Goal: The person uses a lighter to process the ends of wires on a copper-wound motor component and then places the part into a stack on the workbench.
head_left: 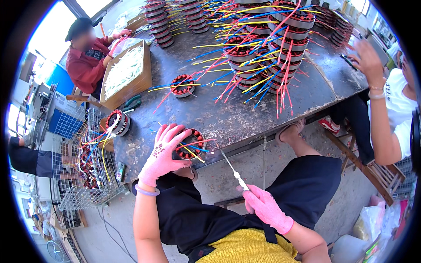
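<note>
My left hand (163,151), in a pink glove, grips the left side of a motor stator (199,136) at the table's near edge, thumb below and fingers over its top. The stator is a ring with red coils; blue, yellow and red leads stick out of it. My right hand (264,206), also gloved in pink, is closed around the white handle of a thin metal-shafted tool (239,176). The shaft points up and left toward the stator, its tip near the red lead; whether they touch I cannot tell.
Tall stacks of wired stators (287,48) stand on the dark table (210,116). A single stator (183,86) lies farther in, another pair (117,122) at the left. A cardboard box (131,83) holds pale pieces. Left is a wire basket (87,175). Co-workers sit left and right.
</note>
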`<action>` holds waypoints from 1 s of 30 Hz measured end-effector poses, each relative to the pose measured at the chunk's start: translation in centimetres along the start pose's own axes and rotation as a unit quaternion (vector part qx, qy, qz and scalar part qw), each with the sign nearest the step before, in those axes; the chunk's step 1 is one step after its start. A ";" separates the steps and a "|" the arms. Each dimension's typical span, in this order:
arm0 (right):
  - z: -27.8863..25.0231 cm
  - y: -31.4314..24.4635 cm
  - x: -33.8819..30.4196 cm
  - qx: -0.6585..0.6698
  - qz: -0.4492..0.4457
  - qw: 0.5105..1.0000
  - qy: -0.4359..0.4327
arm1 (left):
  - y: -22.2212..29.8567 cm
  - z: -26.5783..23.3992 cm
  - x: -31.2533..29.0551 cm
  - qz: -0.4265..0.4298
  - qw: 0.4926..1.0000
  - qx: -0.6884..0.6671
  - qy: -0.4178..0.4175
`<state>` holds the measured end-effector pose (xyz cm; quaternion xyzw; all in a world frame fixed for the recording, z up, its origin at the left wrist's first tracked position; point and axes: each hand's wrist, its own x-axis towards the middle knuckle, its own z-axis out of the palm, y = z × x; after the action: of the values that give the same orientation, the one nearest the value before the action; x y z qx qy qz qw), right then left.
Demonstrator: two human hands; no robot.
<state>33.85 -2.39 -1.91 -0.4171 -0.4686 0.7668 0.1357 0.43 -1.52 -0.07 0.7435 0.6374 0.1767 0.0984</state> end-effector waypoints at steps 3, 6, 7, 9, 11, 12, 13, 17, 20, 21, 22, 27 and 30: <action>0.0 0.4 -0.1 0.001 0.000 1.000 0.001 | 0.2 0.2 0.3 -0.003 1.000 0.005 0.002; 0.2 0.5 -0.4 -0.001 0.006 1.000 -0.001 | 0.0 0.3 0.1 -0.009 1.000 0.009 0.002; 0.2 0.8 -0.4 0.004 0.004 1.000 -0.003 | -0.1 0.4 0.1 -0.013 1.000 0.008 0.003; 0.3 0.9 -0.5 0.002 0.002 1.000 -0.005 | 0.0 0.5 0.1 -0.017 1.000 0.009 0.008; 0.4 0.7 -0.5 -0.011 0.002 1.000 -0.006 | 0.1 0.6 0.1 -0.020 1.000 0.013 0.016; 0.4 0.6 -0.5 -0.016 0.000 1.000 -0.006 | 0.0 0.6 0.1 -0.020 1.000 0.014 0.013; 0.4 0.5 -0.5 -0.020 -0.002 1.000 -0.006 | -0.1 0.7 0.1 -0.020 1.000 0.015 0.011; 0.4 0.8 -0.5 -0.018 -0.008 1.000 -0.009 | -0.2 0.7 0.1 -0.024 1.000 0.016 0.005; 0.2 1.1 -0.3 -0.020 -0.016 1.000 -0.014 | 0.0 0.7 0.1 -0.024 1.000 0.018 0.007; 0.2 1.1 -0.4 -0.015 -0.014 1.000 -0.013 | 0.0 0.6 0.1 -0.024 1.000 0.016 0.007; 0.2 1.1 -0.4 -0.011 -0.013 1.000 -0.012 | 0.1 0.6 0.2 -0.023 1.000 0.015 0.007; 0.3 0.9 -0.5 -0.020 -0.013 1.000 -0.013 | 0.1 0.5 0.1 -0.021 1.000 0.014 0.007; 0.3 0.6 -0.5 -0.024 -0.008 1.000 -0.012 | 0.1 0.5 0.1 -0.023 1.000 0.013 0.007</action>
<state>34.05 -3.19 -2.08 -0.4072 -0.4916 0.7593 0.1260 0.77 -1.38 -0.51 0.7289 0.6569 0.1713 0.0885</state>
